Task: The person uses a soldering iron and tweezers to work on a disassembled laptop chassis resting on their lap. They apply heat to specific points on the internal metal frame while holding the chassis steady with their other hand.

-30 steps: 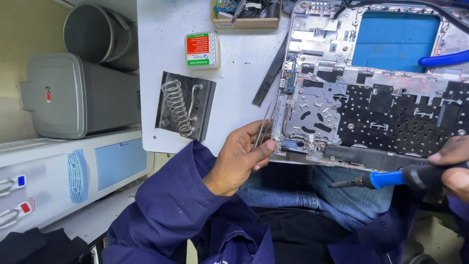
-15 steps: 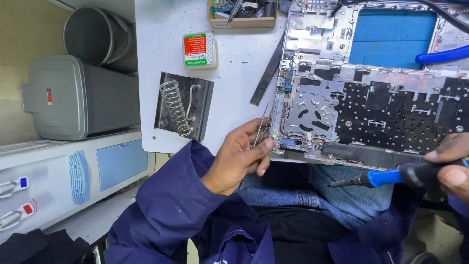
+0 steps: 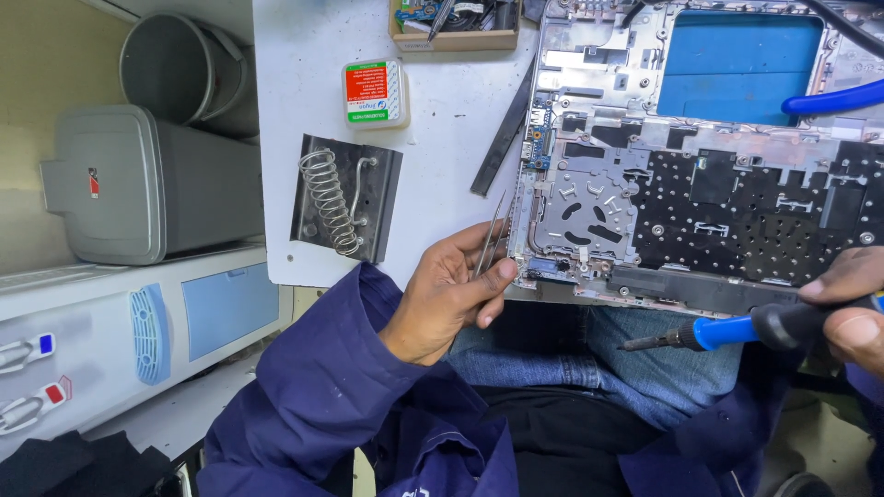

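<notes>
Since the earlier frame the left hand (image 3: 447, 294) has stayed at the near left corner of the laptop chassis (image 3: 700, 184), and the right hand (image 3: 847, 308) has held its place at the right border of the view; the whole scene sits slightly lower in the picture.

The left hand is closed in a pinch around a pair of metal tweezers (image 3: 491, 235), thumb and fingers grasping the shank. The tweezers stand nearly upright in the view, their tips pointing away from the person, just beside the left edge of the chassis.

The right hand is clenched around the black grip of a soldering iron (image 3: 727, 331) with a blue collar. The iron lies roughly level, its tip pointing left, below the near edge of the chassis and above the person's lap. It is apart from the chassis.

The chassis lies open on the white tabletop (image 3: 442, 138), and its near edge overhangs the tabletop edge toward the person. A blue hose (image 3: 829, 99) crosses its far right corner.

A bare strip of tabletop lies between the chassis and a coil-spring iron stand (image 3: 345, 198) to the left. A dark flat strip (image 3: 505, 133) lies tilted in this strip. A small tin (image 3: 375, 92) with a red and green label sits beyond the stand, and a cardboard tray (image 3: 451, 23) sits at the far edge.
</notes>
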